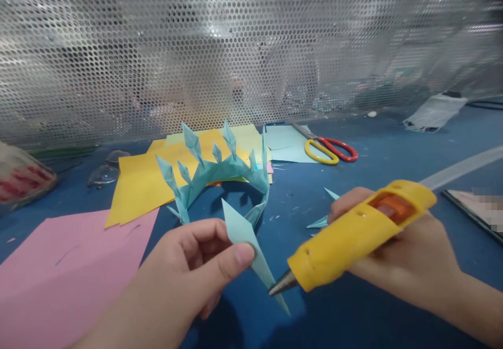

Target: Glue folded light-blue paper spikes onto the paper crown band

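Between the thumb and fingers of my left hand (pixel 208 270) is a folded light-blue paper spike (pixel 245 236), its narrow tip slanting down to the right. My right hand (pixel 416 257) is wrapped around a yellow hot glue gun (pixel 346 239) with a clear glue stick (pixel 467 165) coming out of its back end. The gun's metal nozzle meets the spike near its lower tip; whether it touches cannot be made out. Behind my left hand stands a light-blue paper crown (pixel 220 170) with several pointed folded spikes. More folded blue pieces (pixel 320 222) lie beside my right hand.
Yellow paper sheets (pixel 137 181), a pink sheet (pixel 90 249) and a light-blue sheet (pixel 286 144) lie on the blue table. Scissors (pixel 332 150) with red and yellow handles rest at the back. Glasses (pixel 104 171) are at left, a phone-like object (pixel 475 210) at right. A perforated metal screen (pixel 236 50) rises behind.
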{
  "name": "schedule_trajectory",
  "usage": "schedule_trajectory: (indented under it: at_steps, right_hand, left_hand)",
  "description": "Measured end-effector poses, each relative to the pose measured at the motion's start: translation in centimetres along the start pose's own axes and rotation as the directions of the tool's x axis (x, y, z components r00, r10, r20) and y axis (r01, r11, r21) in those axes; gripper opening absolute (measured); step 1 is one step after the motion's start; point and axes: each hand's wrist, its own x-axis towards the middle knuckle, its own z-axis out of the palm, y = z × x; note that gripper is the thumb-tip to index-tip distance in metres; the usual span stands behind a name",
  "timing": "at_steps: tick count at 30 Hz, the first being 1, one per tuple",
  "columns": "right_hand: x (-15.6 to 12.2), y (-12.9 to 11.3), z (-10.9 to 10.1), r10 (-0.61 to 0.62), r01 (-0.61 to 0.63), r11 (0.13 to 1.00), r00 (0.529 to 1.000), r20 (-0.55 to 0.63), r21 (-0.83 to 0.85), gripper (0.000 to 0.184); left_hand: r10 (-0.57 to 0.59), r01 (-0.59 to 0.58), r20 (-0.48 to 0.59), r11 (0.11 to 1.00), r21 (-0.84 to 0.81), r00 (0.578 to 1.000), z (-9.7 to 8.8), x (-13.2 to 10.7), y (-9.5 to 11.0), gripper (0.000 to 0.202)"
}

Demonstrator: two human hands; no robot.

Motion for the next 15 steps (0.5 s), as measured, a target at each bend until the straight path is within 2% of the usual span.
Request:
schedule_trajectory:
  at_steps: [5,11,15]
  right_hand:
    - [0.27,0.14,0.03,0.051,-0.059,0.985,0.997,0.054,0.162,0.019]
    - [0.42,0.32,0.13,0.014,-0.026,0.986,0.997,0.078,0.163,0.015]
    - [0.16,0.48,0.12,-0.01,0.0,0.991,0.997,0.079,0.131,0.014]
  left_hand:
    - [0.021,-0.021,0.002,0.999,-0.044,1.0,0.0,0.2,-0.19,0.034]
    - [0.016,-0.015,0.013,0.996,-0.092,1.0,-0.32,0.43,-0.2,0.031]
    - [0.019,-0.018,0.008,0.998,-0.056,1.0,-0.24,0.17,-0.16,0.035]
